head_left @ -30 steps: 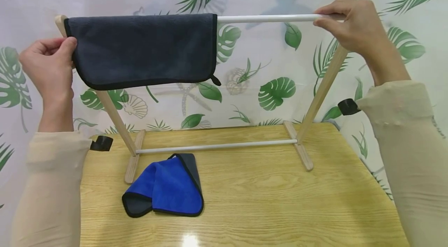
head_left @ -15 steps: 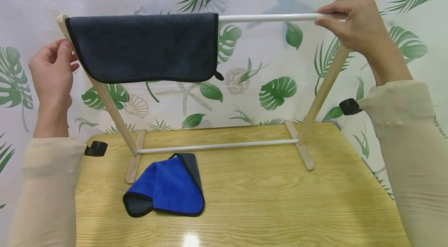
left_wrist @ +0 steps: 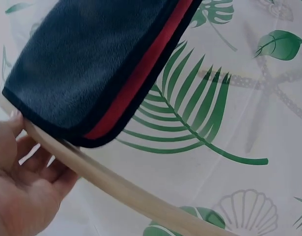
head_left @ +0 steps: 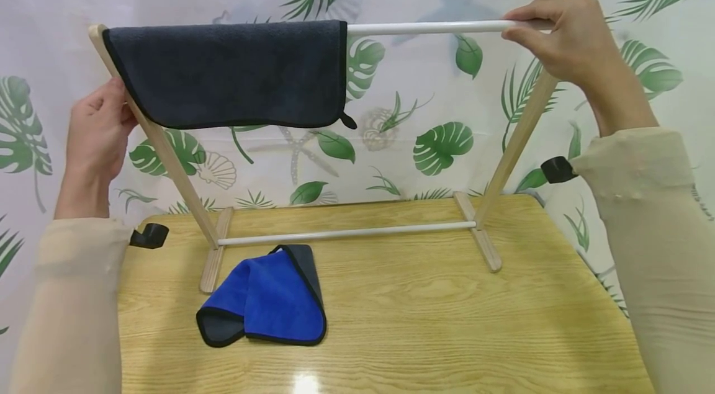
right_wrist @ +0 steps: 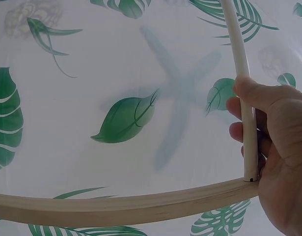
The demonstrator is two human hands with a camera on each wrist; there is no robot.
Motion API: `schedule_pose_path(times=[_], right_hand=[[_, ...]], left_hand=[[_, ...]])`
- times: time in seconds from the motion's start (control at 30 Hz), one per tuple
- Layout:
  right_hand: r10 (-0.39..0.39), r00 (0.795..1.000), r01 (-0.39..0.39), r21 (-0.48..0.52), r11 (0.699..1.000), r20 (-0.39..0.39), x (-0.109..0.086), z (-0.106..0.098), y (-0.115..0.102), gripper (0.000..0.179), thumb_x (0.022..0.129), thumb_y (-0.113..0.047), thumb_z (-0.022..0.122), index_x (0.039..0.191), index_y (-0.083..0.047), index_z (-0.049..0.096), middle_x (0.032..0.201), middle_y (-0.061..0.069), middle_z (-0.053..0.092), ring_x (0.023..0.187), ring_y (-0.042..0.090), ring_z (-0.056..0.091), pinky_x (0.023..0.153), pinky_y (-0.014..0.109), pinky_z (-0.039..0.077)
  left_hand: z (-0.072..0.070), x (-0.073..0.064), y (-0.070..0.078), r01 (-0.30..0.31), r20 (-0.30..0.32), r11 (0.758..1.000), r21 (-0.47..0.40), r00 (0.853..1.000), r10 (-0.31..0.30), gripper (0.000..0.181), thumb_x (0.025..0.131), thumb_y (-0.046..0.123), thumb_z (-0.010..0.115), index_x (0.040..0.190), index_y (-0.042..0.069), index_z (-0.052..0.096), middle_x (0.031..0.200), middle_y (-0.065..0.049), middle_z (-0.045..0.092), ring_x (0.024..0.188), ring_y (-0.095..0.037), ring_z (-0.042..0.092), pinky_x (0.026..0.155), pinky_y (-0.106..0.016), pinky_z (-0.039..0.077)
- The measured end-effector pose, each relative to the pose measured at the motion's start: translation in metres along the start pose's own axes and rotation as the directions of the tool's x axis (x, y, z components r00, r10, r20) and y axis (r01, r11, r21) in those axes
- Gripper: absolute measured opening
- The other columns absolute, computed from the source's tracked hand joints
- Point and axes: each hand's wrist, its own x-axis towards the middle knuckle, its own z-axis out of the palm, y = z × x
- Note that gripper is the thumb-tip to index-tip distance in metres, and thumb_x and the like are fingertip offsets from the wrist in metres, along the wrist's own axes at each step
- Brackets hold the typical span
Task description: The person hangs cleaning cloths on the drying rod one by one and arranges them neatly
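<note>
A dark grey towel (head_left: pixel 229 74) with black edging hangs folded over the left part of the rack's white top bar (head_left: pixel 424 28). In the left wrist view, a red strip shows beneath its front layer. My left hand (head_left: pixel 96 136) is at the left wooden post (head_left: pixel 173 164), pinching the towel's left edge, with fingers curled behind the post and partly hidden. At the bar's right end, my right hand (head_left: pixel 578 40) grips the bar between thumb and fingers, near the wooden post seen in the right wrist view. A small black loop (head_left: pixel 347 120) hangs from the towel's lower right corner.
On the wooden table (head_left: pixel 413 319), a folded blue towel (head_left: pixel 282 304) with a grey reverse lies in front of the rack's left foot (head_left: pixel 211 270). A white lower bar (head_left: pixel 346 234) joins the posts. A leaf-printed curtain (head_left: pixel 402 102) stands behind.
My left hand has moved from the towel's front left edge down and right to the post. The towel's front lower edge has risen slightly. My right hand stays on the bar.
</note>
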Motion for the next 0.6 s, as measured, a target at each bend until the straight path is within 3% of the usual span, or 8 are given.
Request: schedule_pose_path(times=[0.3, 0.6], right_hand=[[-0.014, 1.000, 0.014, 0.004, 1.000, -0.012, 0.001, 0.002, 0.001, 0.026, 0.101, -0.012, 0.069, 0.123, 0.001, 0.074, 0.093, -0.028, 0.052, 0.081, -0.001, 0.046, 0.076, 0.014, 0.036], [-0.012, 1.000, 0.012, -0.032, 0.999, 0.001, -0.001, -0.003, 0.002, 0.027, 0.102, -0.015, 0.068, 0.123, 0.001, 0.074, 0.091, -0.030, 0.049, 0.080, 0.002, 0.044, 0.073, 0.016, 0.035]], left_hand=[[-0.012, 0.001, -0.010, 0.004, 0.068, 0.996, -0.087, 0.998, 0.002, 0.042, 0.099, 0.035, 0.067, 0.127, 0.005, 0.073, 0.114, -0.006, 0.066, 0.105, -0.019, 0.061, 0.092, -0.023, 0.048], [-0.011, 0.004, -0.013, -0.017, 0.089, 0.999, -0.045, 0.996, 0.020, 0.043, 0.098, 0.034, 0.067, 0.130, 0.006, 0.072, 0.112, -0.005, 0.069, 0.105, -0.018, 0.062, 0.089, -0.019, 0.051]])
